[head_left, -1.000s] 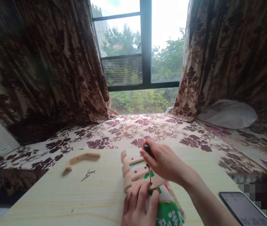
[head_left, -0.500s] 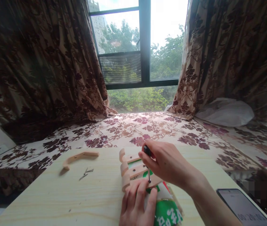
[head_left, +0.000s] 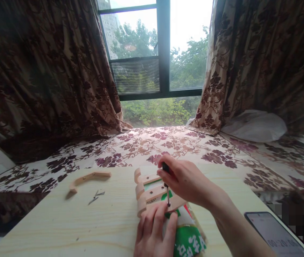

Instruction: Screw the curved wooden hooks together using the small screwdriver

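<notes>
Head view, right hand: the bare right hand (head_left: 188,180) is closing its fingers around a black-handled metal screwdriver (head_left: 165,167).
Screwdriver tip: it is pointing down, meeting a dark hole or screw head in the nearest of 3 pale, curved wooden pieces (head_left: 178,202).
Left hand: the bare left hand (head_left: 155,232) is pressing near the tip, thumb spreading apart from the fingers.
Underneath: a green-and-white printed package (head_left: 188,238) is lying on the pale wooden tabletop (head_left: 109,228).
Leftward: 1 loose curved wooden piece (head_left: 90,175) is resting beyond several screws (head_left: 96,196).
Rightward: a dark-edged phone (head_left: 271,228) is lying near the right forearm.
</notes>
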The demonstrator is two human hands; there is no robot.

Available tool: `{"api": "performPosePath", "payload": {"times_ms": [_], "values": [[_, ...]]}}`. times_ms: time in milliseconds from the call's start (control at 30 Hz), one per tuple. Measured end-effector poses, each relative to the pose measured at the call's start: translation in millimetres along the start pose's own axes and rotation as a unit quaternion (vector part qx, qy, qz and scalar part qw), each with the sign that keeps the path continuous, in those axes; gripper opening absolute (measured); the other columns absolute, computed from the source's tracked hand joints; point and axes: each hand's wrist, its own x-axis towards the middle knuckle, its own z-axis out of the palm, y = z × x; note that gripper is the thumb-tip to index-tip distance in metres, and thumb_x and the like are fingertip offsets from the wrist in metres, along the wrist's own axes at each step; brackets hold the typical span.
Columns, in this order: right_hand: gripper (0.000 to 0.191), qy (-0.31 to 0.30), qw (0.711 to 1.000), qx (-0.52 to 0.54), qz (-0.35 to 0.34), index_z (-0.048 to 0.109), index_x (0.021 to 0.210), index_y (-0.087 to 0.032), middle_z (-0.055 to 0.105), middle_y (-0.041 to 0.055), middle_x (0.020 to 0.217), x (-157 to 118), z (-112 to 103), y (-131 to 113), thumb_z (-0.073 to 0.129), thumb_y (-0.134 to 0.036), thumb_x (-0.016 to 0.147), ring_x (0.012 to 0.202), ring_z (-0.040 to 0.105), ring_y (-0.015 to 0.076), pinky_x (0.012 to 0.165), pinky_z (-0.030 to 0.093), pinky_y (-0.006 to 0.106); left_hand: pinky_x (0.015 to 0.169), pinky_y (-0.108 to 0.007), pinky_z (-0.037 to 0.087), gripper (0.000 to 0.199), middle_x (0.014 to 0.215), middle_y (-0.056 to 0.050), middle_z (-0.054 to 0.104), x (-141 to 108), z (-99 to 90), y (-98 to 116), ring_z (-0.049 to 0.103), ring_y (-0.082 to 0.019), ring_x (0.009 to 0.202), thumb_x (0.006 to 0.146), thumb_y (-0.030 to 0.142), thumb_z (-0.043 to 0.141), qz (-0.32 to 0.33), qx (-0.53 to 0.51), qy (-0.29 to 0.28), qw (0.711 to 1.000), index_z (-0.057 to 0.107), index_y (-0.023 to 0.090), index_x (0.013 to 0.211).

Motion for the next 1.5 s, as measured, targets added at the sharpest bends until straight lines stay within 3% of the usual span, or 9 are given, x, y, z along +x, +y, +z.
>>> {"api": "performPosePath", "payload": {"times_ms": [133, 367, 567, 733, 867, 1000, 1200, 1400, 1500], "values": [[0.016, 0.011, 0.999, -0.026, 0.022, 0.049, 0.08, -0.02, 0.054, -0.001, 0.063, 1, -1, 0, 0.048, -0.033, 0.089, 0.058, 0.047, 0.0129, 0.056, 0.029, 0.025, 0.097, -0.035, 0.039, 0.034, 0.122, -0.004, 0.059, 1, 4.5, 6, 0.051, -0.022, 0.115, 0.083, 0.017, 0.056, -0.045, -0.018, 0.034, 0.998, 0.058, 0.03, 0.115], [0.019, -0.012, 0.999, 0.031, -0.017, 0.049, 0.078, -0.02, 0.051, -0.0028, 0.062, -1, -7, -3, 0.041, -0.03, 0.093, 0.058, 0.045, 0.011, 0.056, 0.029, 0.024, 0.098, -0.034, 0.036, 0.031, 0.123, -0.004, 0.058, 1, 9.4, 8, 0.05, -0.022, 0.116, 0.083, 0.018, 0.056, -0.049, -0.027, 0.05, 0.997, 0.059, 0.029, 0.112], [0.022, 0.02, 1.0, 0.002, 0.013, 0.047, 0.072, -0.02, 0.046, -0.0041, 0.058, 0, -5, 0, 0.047, -0.033, 0.09, 0.054, 0.04, 0.0104, 0.053, 0.026, 0.025, 0.1, -0.035, 0.034, 0.033, 0.123, -0.005, 0.057, 1, 10.8, 8, 0.049, -0.022, 0.116, 0.081, 0.017, 0.059, -0.051, -0.032, 0.064, 0.996, 0.059, 0.028, 0.112], [0.016, 0.001, 0.999, 0.046, -0.027, 0.052, 0.079, -0.021, 0.05, -0.0043, 0.062, -1, -3, 1, 0.049, -0.031, 0.09, 0.055, 0.042, 0.0096, 0.053, 0.027, 0.023, 0.097, -0.038, 0.037, 0.031, 0.123, -0.008, 0.056, 1, 7.6, 10, 0.049, -0.026, 0.117, 0.086, 0.037, 0.051, -0.053, -0.061, 0.046, 0.996, 0.058, 0.025, 0.114], [0.022, 0.023, 1.0, 0.003, -0.001, 0.049, 0.073, -0.02, 0.047, -0.0044, 0.057, 1, -1, 1, 0.05, -0.035, 0.089, 0.053, 0.04, 0.0103, 0.052, 0.026, 0.024, 0.096, -0.033, 0.035, 0.018, 0.111, -0.002, 0.062, 8, 19.1, 18, 0.053, -0.019, 0.109, 0.086, 0.021, 0.052, -0.11, -0.059, 0.149, 0.981, 0.063, 0.028, 0.097], [0.013, -0.005, 0.999, 0.044, -0.02, 0.054, 0.085, -0.021, 0.054, -0.0032, 0.063, 0, -3, 0, 0.048, -0.031, 0.09, 0.056, 0.046, 0.0108, 0.054, 0.029, 0.023, 0.094, -0.031, 0.036, 0.02, 0.099, 0.001, 0.065, 14, 31.8, 26, 0.056, -0.017, 0.099, 0.085, 0.015, 0.051, -0.161, -0.068, 0.229, 0.958, 0.065, 0.029, 0.083], [0.023, 0.009, 1.0, 0.025, 0.009, 0.045, 0.07, -0.02, 0.049, -0.0039, 0.058, 0, -3, 2, 0.051, -0.033, 0.088, 0.054, 0.041, 0.0104, 0.053, 0.028, 0.024, 0.096, -0.03, 0.035, 0.017, 0.102, 0.001, 0.065, 11, 29.2, 24, 0.056, -0.017, 0.101, 0.084, 0.016, 0.053, -0.145, -0.064, 0.205, 0.966, 0.065, 0.029, 0.086], [0.009, -0.016, 0.998, 0.063, -0.022, 0.054, 0.086, -0.021, 0.052, -0.004, 0.064, -2, -8, 3, 0.049, -0.028, 0.089, 0.058, 0.045, 0.0104, 0.056, 0.031, 0.023, 0.096, -0.03, 0.036, 0.016, 0.102, 0.0, 0.065, 14, 26.1, 23, 0.057, -0.017, 0.1, 0.084, 0.016, 0.055, -0.14, -0.068, 0.215, 0.964, 0.065, 0.028, 0.087], [0.015, -0.006, 0.999, 0.046, -0.013, 0.052, 0.077, -0.02, 0.052, -0.0038, 0.061, -1, -7, 4, 0.05, -0.03, 0.088, 0.056, 0.043, 0.0102, 0.055, 0.03, 0.023, 0.095, -0.03, 0.035, 0.016, 0.102, 0.0, 0.065, 13, 21.7, 21, 0.056, -0.017, 0.101, 0.084, 0.016, 0.055, -0.13, -0.065, 0.2, 0.969, 0.065, 0.028, 0.089]]}}
